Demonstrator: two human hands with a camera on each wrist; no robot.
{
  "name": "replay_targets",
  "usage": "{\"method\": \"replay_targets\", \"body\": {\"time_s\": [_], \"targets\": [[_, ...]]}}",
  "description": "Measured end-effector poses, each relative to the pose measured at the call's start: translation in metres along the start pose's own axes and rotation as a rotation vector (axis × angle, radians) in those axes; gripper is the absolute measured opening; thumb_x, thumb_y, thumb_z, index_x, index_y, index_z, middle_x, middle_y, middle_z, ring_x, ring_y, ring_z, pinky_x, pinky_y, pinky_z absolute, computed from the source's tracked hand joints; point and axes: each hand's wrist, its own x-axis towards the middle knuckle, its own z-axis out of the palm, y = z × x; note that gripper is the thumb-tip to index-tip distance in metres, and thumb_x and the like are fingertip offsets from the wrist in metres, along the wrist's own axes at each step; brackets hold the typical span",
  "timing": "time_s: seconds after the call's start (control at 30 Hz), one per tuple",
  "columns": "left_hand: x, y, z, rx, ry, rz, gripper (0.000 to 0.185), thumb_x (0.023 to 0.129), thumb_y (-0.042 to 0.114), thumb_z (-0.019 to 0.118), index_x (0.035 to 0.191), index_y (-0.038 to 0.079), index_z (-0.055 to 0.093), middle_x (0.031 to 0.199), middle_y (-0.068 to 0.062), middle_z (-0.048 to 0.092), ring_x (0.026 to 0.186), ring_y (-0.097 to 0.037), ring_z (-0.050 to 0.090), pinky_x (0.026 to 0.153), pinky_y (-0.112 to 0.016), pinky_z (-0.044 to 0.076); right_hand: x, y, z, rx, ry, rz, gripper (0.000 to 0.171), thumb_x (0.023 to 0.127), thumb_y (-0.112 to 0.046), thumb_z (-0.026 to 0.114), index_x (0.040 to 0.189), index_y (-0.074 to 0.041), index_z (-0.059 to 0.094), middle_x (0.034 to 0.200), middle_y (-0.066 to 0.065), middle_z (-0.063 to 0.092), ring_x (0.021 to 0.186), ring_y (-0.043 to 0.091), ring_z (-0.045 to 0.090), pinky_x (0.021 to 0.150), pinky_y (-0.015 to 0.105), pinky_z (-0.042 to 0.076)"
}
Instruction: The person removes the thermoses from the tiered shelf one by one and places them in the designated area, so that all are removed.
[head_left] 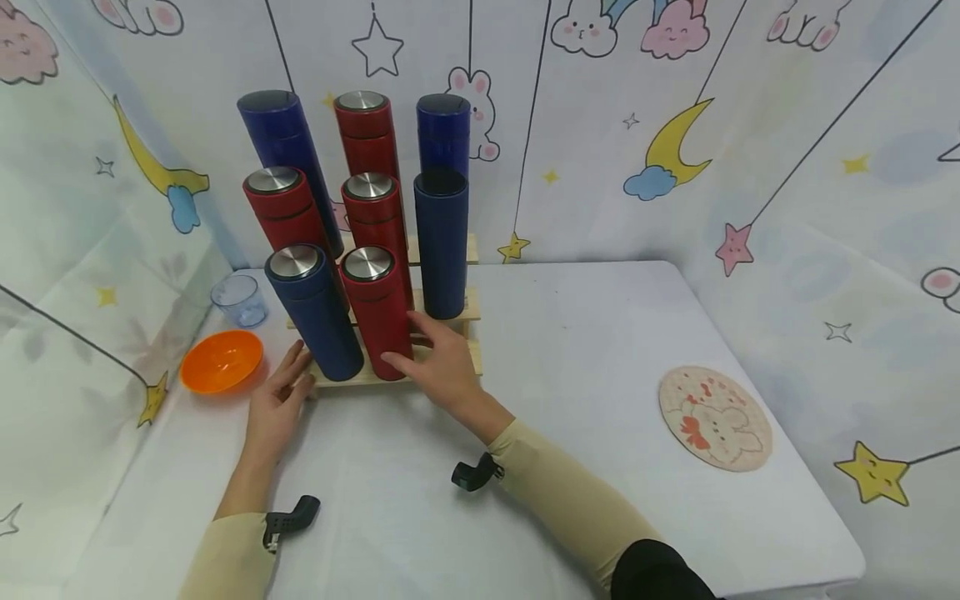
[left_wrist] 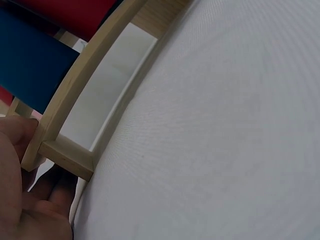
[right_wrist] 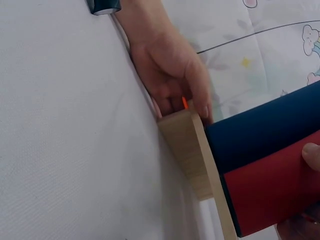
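Note:
A stepped wooden rack (head_left: 474, 360) carries several red and blue thermos bottles in three rows. In the front row stand a blue thermos (head_left: 313, 321) and, to its right, a red thermos (head_left: 381, 321), both with silver lids. My right hand (head_left: 448, 367) grips the red one low down, thumb at the front and fingers at its right side. At the rack's front left corner, my left hand (head_left: 276, 412) holds the wooden end. The left wrist view shows its fingers (left_wrist: 60, 195) behind the rack's leg (left_wrist: 67, 155). Both front bottles rest on the bottom step.
An orange bowl (head_left: 222, 362) and a clear glass (head_left: 240, 302) stand left of the rack, the bowl close to my left hand. A round rabbit-print mat (head_left: 716, 418) lies on the table's right side. Patterned cloth walls (head_left: 585, 150) border the table.

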Motion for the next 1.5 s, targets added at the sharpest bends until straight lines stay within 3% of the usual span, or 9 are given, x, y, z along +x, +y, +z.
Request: {"method": "replay_targets", "body": {"time_s": [0.47, 1.03, 1.3, 1.5], "targets": [[0.003, -0.004, 0.003, 0.004, -0.013, 0.013, 0.051, 0.115, 0.033, 0.057, 0.161, 0.013, 0.053, 0.173, 0.007, 0.037, 0.159, -0.029, 0.034, 0.106, -0.006, 0.037, -0.002, 0.000, -0.001, 0.019, 0.023, 0.007, 0.067, 0.090, -0.021, 0.093, 0.148, -0.004, 0.063, 0.136, 0.009, 0.072, 0.119, 0.019, 0.071, 0.097, 0.044, 0.062], [0.001, -0.002, 0.001, 0.021, -0.006, 0.011, 0.050, 0.115, 0.031, 0.057, 0.161, 0.010, 0.054, 0.173, 0.005, 0.038, 0.160, -0.028, 0.033, 0.106, -0.006, 0.036, -0.004, -0.002, -0.006, 0.056, 0.010, -0.011, 0.068, 0.089, -0.016, 0.093, 0.148, -0.003, 0.063, 0.137, 0.012, 0.072, 0.120, 0.020, 0.072, 0.099, 0.034, 0.060], [0.001, -0.002, 0.000, 0.022, -0.011, 0.003, 0.050, 0.115, 0.034, 0.056, 0.162, 0.015, 0.053, 0.173, 0.009, 0.036, 0.160, -0.026, 0.033, 0.112, -0.012, 0.037, -0.008, -0.003, -0.015, 0.022, 0.033, -0.006, 0.067, 0.090, -0.016, 0.092, 0.149, -0.003, 0.063, 0.137, 0.010, 0.072, 0.119, 0.020, 0.071, 0.098, 0.039, 0.061], [0.002, -0.004, 0.001, 0.009, -0.010, 0.000, 0.051, 0.115, 0.033, 0.056, 0.162, 0.012, 0.052, 0.173, 0.007, 0.036, 0.160, -0.027, 0.033, 0.112, -0.012, 0.037, -0.009, -0.005, -0.023, 0.016, 0.039, 0.007, 0.065, 0.091, -0.016, 0.092, 0.148, -0.003, 0.063, 0.136, 0.010, 0.072, 0.119, 0.021, 0.071, 0.097, 0.046, 0.062]]}}
